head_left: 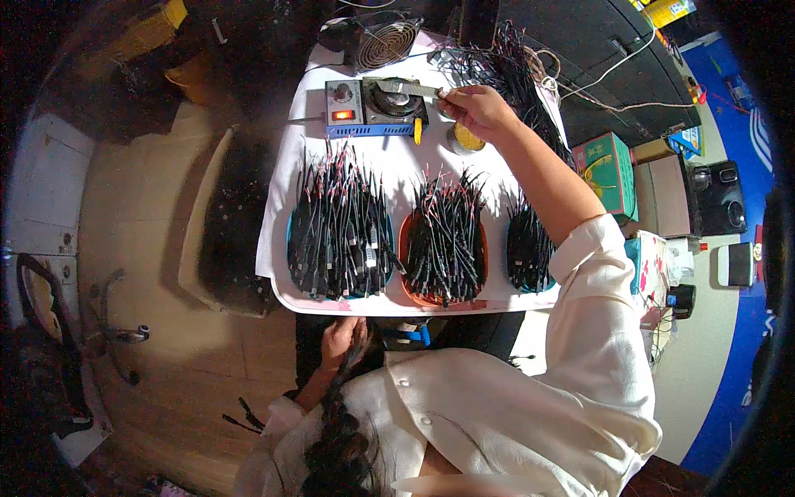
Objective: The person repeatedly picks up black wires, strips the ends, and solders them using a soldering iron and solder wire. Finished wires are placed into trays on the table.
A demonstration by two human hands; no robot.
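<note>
My right hand (pixel 479 110) reaches over the table and pinches one end of a flat metal scraper (pixel 421 89). The scraper's other end lies over the round solder pot (pixel 392 104), above its shiny surface. On the pot's left, its control box (pixel 344 101) has a knob and a lit orange switch. A small round tin with yellowish contents (pixel 467 139) sits below my right wrist. My left hand (pixel 338 341) is closed just below the table's near edge, beside dark strands; what it grips, if anything, is hidden.
On the white table (pixel 331 307) stand blue (pixel 291 257), orange (pixel 405 265) and another blue basket (pixel 530 288), packed with short black cables. A fan (pixel 387 45) is behind the pot. More black cables (pixel 505 70) pile at the far right, near a green box (pixel 609 176).
</note>
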